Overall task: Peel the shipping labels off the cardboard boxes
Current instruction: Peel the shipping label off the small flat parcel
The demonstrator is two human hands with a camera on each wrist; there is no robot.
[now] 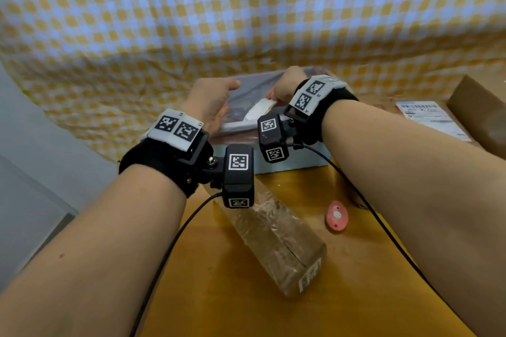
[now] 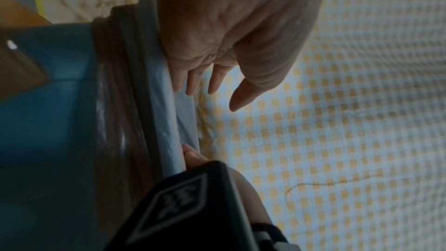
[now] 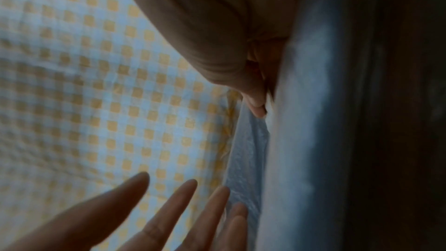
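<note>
A blue-grey box [image 1: 297,157] wrapped in brown tape stands at the far end of the wooden table. My right hand [image 1: 276,93] pinches a white shipping label [image 1: 258,109], which curls up off the box top. In the right wrist view the right hand [image 3: 257,102] has its fingers curled on the label [image 3: 296,131]. My left hand [image 1: 219,96] lies with straight fingers on the box's left top edge, as the left wrist view also shows the left hand [image 2: 205,87] flat along the box [image 2: 48,121]. A second label [image 1: 430,117] is stuck on a brown cardboard box [image 1: 482,117] at the right.
A clear plastic bottle [image 1: 276,241] lies on the table [image 1: 219,295] near me, with a pink oval object [image 1: 336,216] to its right. A yellow-and-white checked cloth [image 1: 246,8] hangs behind the boxes. Black cables run from both wrist cameras across the table.
</note>
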